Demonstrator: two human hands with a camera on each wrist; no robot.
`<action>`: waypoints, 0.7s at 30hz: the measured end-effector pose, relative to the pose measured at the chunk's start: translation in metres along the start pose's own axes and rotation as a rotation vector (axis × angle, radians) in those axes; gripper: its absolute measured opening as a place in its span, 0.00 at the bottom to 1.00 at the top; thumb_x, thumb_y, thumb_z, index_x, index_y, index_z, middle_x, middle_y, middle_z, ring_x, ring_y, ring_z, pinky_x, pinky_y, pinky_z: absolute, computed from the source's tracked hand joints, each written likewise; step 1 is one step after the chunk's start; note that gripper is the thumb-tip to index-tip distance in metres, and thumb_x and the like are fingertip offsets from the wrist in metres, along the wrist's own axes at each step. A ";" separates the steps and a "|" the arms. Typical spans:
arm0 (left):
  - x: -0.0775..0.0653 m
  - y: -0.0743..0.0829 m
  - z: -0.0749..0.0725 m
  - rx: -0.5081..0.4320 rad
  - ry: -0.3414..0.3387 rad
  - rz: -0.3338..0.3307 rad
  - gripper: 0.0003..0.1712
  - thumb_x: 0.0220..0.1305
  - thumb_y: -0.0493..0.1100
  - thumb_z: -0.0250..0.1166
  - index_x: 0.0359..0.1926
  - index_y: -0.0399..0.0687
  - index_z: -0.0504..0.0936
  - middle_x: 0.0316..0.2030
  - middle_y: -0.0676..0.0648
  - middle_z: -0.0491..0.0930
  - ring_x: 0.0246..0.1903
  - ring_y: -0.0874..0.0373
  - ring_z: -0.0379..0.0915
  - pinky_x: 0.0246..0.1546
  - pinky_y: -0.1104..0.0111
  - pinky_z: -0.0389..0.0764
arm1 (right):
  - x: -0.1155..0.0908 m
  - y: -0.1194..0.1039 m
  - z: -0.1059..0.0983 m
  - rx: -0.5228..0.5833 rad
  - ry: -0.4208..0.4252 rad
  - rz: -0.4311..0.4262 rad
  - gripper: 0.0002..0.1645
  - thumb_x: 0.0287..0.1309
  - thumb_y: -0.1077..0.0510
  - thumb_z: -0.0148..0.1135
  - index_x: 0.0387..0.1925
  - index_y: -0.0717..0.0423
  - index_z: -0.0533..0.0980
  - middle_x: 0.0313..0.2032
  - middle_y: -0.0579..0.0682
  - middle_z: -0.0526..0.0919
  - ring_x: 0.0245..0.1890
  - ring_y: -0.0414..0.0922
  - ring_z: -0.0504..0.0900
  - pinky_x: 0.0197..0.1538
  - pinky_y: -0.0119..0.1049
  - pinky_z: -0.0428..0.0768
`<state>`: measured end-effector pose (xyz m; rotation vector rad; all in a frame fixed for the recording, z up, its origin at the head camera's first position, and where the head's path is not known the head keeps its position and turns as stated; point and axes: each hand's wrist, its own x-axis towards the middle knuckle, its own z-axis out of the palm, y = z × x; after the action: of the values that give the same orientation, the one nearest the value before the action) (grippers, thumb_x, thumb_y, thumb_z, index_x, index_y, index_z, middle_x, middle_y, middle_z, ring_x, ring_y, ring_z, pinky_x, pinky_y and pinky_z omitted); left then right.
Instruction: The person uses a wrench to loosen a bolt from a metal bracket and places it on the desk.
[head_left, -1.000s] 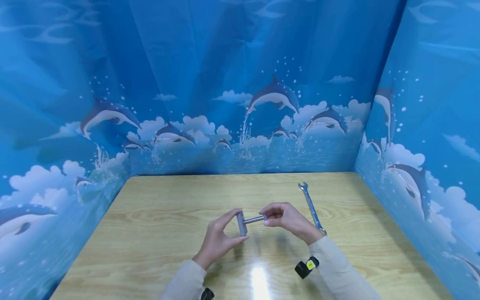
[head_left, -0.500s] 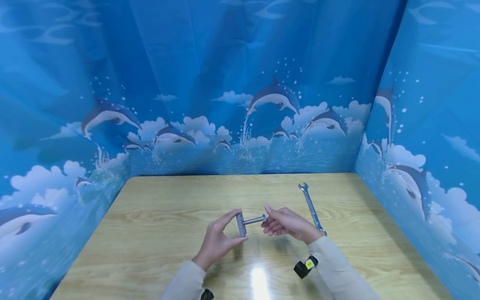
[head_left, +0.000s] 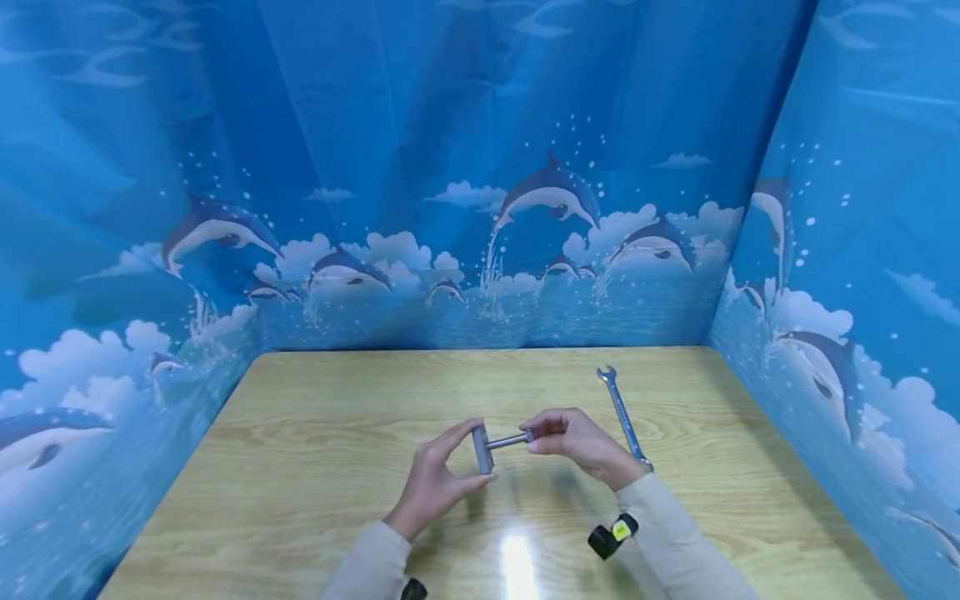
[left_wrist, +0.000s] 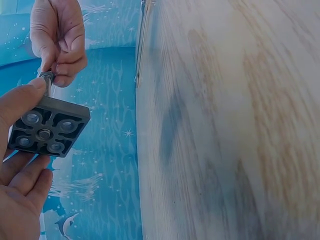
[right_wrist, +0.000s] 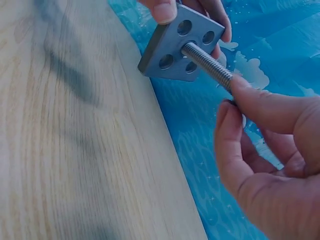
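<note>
My left hand (head_left: pixel 441 483) grips a square grey metal plate (head_left: pixel 483 448) by opposite edges, thumb on one side and fingers on the other. Several holes pierce the plate (right_wrist: pixel 172 45). From its centre a threaded bolt (right_wrist: pixel 207 65) stands out toward my right hand (head_left: pixel 581 443). The thumb and index finger of that hand pinch the bolt's outer end, largely covering it. A hexagonal piece (left_wrist: pixel 47 75) shows at those fingertips in the left wrist view. Plate and bolt are held up over the table, the bolt (head_left: pixel 507 441) nearly level.
A combination wrench (head_left: pixel 624 414) lies on the wooden table (head_left: pixel 337 417), its ring end close behind the right wrist. Blue dolphin-print sheets (head_left: pixel 420 167) surround the table at the back and sides. A black wrist camera (head_left: pixel 606 540) hangs beside the right sleeve.
Half a second ago my right hand had its thumb raised and the bolt's end showed; now it pinches that end again, as one second ago. The left hand and plate stay put.
</note>
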<state>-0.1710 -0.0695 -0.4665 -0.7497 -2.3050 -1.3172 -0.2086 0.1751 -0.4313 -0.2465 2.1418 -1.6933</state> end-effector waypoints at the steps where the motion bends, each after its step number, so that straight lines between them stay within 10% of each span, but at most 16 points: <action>1: 0.000 0.000 0.000 -0.003 -0.001 -0.006 0.45 0.37 0.40 0.81 0.61 0.54 0.74 0.59 0.51 0.76 0.58 0.56 0.73 0.61 0.64 0.74 | 0.000 0.000 0.000 -0.001 0.004 -0.003 0.20 0.54 0.63 0.68 0.50 0.62 0.78 0.41 0.52 0.82 0.41 0.46 0.80 0.50 0.41 0.83; 13: 0.000 0.000 -0.001 0.029 0.013 0.001 0.45 0.36 0.40 0.81 0.60 0.52 0.74 0.58 0.47 0.77 0.58 0.54 0.74 0.60 0.62 0.75 | -0.001 -0.003 0.000 0.020 -0.123 0.048 0.33 0.65 0.44 0.57 0.56 0.70 0.71 0.46 0.60 0.82 0.50 0.59 0.80 0.56 0.46 0.81; 21: 0.002 -0.001 0.000 0.038 0.017 0.024 0.45 0.35 0.39 0.81 0.60 0.51 0.74 0.58 0.45 0.77 0.57 0.53 0.74 0.59 0.63 0.75 | 0.000 -0.006 0.002 0.012 -0.105 0.106 0.41 0.65 0.33 0.47 0.41 0.71 0.77 0.29 0.52 0.83 0.28 0.41 0.82 0.40 0.36 0.86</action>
<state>-0.1731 -0.0700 -0.4661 -0.7482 -2.2947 -1.2607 -0.2085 0.1716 -0.4260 -0.2104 2.0313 -1.5976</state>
